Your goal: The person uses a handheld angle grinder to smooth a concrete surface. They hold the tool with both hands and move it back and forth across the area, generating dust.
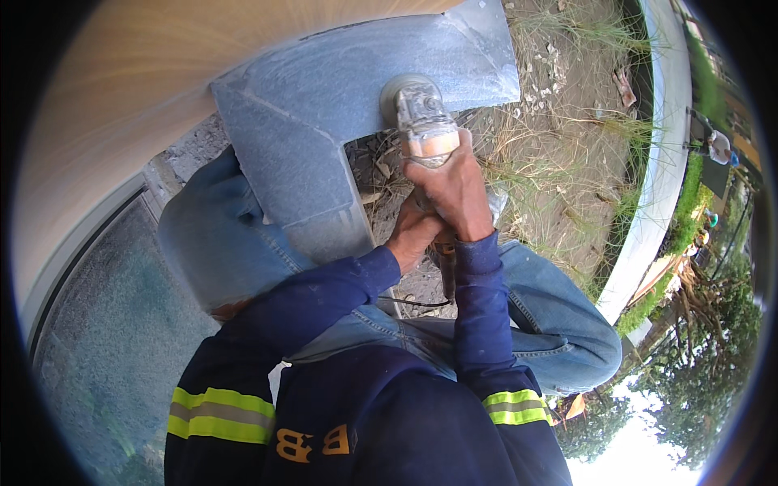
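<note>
An angle grinder (427,125), coated in pale dust, rests its round disc (395,95) on a grey stone slab (304,101). The disc lies near the slab's inner edge. My right hand (455,190) is closed round the tool just behind its head. Lower down, my left hand (415,231) wraps the rear of the grinder's body, close against the right wrist. A black cord (425,304) trails from the tool's back end between my legs. The slab is L-shaped, with dusty streaks and visible joint lines.
A tan curved wall (121,97) borders the slab at the left. My bent knees (215,235) flank the work. Dry soil with grass (559,170) and rubble lies to the right, bounded by a pale curved kerb (660,154). Small distant figures (717,146) show beyond it.
</note>
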The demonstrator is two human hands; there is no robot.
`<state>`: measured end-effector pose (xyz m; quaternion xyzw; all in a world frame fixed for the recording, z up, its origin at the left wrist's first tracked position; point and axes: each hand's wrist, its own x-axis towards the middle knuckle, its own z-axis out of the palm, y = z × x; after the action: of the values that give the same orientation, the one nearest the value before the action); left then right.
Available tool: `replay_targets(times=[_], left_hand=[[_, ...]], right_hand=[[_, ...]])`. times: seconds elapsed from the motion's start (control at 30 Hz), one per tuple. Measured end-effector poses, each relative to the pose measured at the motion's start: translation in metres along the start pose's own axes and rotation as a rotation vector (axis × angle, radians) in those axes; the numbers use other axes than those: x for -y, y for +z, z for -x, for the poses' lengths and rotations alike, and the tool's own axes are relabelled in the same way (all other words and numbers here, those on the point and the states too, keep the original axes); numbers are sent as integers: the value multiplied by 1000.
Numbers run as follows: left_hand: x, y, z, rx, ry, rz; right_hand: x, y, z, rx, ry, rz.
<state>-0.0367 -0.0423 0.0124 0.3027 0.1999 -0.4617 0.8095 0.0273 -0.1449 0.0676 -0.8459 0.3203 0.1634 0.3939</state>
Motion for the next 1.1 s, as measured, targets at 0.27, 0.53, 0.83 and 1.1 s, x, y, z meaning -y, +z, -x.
replay_targets(times=[0.27, 0.53, 0.83, 1.1], left_hand=[[11, 5, 3, 80, -88, -32], [4, -4, -5, 7, -45, 30], [9, 10, -12, 90, -22, 2], [7, -6, 2, 23, 0, 5]], right_hand=[[-24, -7, 10, -99, 18, -48], [-1, -2, 1, -15, 12, 22], [-13, -16, -4, -112, 16, -23], [4, 2, 4, 23, -38, 57]])
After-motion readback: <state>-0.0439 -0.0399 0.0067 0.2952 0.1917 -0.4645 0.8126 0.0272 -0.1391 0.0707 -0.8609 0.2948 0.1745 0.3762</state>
